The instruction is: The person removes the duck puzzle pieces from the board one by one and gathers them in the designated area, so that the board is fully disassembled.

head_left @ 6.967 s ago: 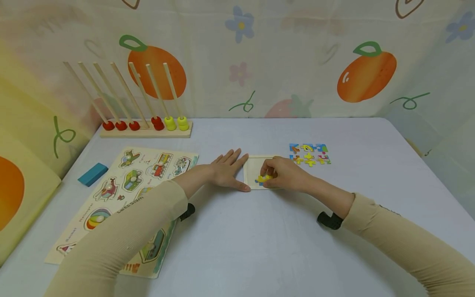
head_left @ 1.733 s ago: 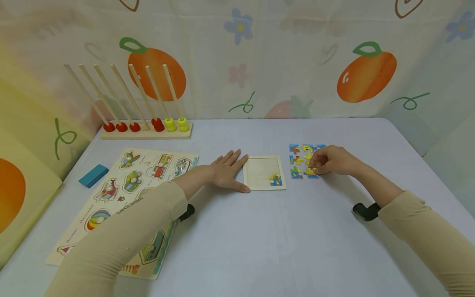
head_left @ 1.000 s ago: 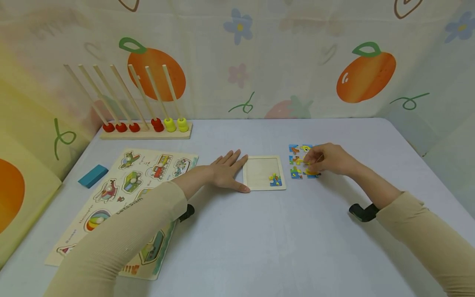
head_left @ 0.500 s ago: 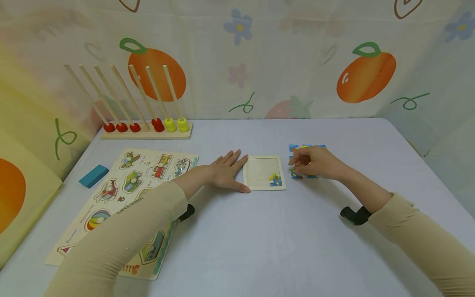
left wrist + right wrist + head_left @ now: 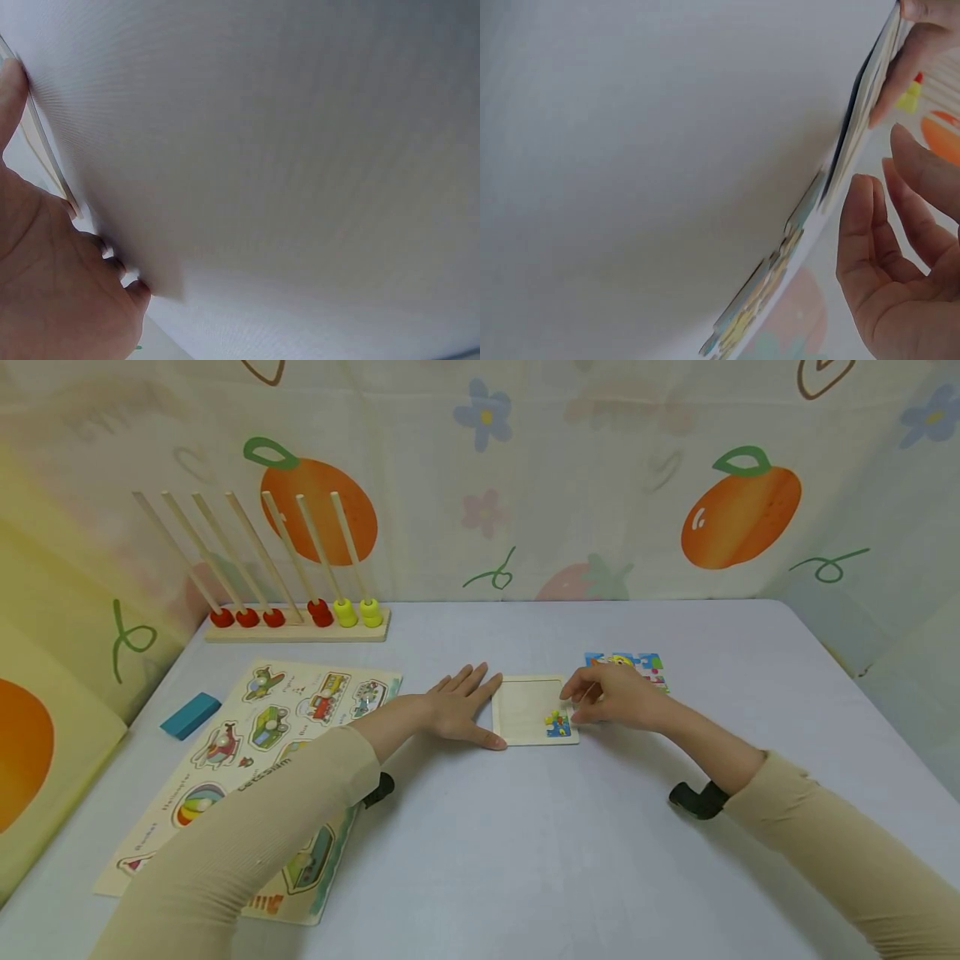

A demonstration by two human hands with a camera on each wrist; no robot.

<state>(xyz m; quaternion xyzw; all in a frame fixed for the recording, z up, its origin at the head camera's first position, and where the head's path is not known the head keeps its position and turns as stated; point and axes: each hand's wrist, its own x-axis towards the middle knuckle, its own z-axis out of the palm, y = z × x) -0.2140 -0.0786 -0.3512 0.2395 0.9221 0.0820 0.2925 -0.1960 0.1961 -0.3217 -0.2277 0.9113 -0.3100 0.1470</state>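
My left hand (image 5: 453, 710) lies flat with fingers spread, its thumb and index finger touching the left side of a small wooden puzzle tray (image 5: 521, 706). A blue, yellow and green jigsaw piece (image 5: 557, 724) sits in the tray's lower right corner. Right beside that corner hovers my right hand (image 5: 618, 697), its fingers loosely bent. In the right wrist view a gap shows between thumb and fingers (image 5: 861, 217), with nothing seen in it. Several jigsaw pieces (image 5: 648, 662) lie in rows right of the tray, partly hidden by this hand.
A wooden peg board (image 5: 243, 731) of vehicles lies at left, partly under the left sleeve. Behind it stands a bead abacus (image 5: 300, 632) with red and yellow beads. A blue block (image 5: 190, 716) rests near the table's left edge.
Earlier my right hand held a piece over the tray; that piece now lies in its corner. The hand went to the loose pieces, then came back left to the tray. My left hand stayed.
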